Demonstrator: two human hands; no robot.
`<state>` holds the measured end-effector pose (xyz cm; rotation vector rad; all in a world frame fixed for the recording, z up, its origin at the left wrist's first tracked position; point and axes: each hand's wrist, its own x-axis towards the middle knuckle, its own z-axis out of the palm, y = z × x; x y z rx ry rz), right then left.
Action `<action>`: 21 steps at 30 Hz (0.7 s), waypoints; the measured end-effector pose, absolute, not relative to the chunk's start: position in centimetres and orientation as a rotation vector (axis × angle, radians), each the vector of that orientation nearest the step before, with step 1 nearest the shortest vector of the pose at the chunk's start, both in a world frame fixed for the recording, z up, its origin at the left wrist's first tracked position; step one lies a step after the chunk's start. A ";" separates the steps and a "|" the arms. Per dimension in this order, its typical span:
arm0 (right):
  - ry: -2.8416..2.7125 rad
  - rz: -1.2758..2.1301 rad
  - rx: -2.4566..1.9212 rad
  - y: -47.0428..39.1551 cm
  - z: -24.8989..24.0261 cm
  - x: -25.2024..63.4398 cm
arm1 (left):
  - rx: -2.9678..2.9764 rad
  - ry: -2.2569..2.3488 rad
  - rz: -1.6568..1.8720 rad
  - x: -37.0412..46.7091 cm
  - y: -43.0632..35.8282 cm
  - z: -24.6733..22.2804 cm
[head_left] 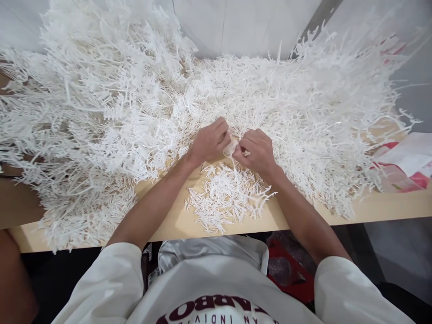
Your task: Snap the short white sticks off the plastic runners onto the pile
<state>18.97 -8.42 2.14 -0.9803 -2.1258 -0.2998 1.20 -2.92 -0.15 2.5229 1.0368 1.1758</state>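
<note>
My left hand (212, 140) and my right hand (257, 150) are close together above the middle of the table, both with fingers curled in a pinch. Between them is a small whitish branched plastic piece (231, 146), partly hidden by the fingers. A thin branched white stem (261, 197) hangs or lies below my right hand; whether it joins the held piece I cannot tell. Under the hands lies a small pile of short, thin white plastic sticks (219, 198). Around and beyond them, large heaps of white branched plastic pieces (135, 99) spread out.
The heap on the right (313, 112) reaches nearly to the front edge of the pale wooden table (175, 227). A pink and white plastic bag (401, 164) lies at the far right. Behind the heaps stands a light wall (243, 27). A brown panel (20, 202) is at the left.
</note>
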 end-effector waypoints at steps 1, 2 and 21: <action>-2.128 -0.324 -0.911 -8.8 2.4 18.7 | 2.451 1.098 1.249 1.1 -2.7 -0.2; -2.126 -0.342 -0.864 -9.1 2.5 18.5 | 2.383 1.141 1.310 1.1 -2.6 -0.1; -2.002 0.124 -1.225 -7.7 1.2 19.1 | 2.514 1.076 1.090 1.4 -3.6 -0.1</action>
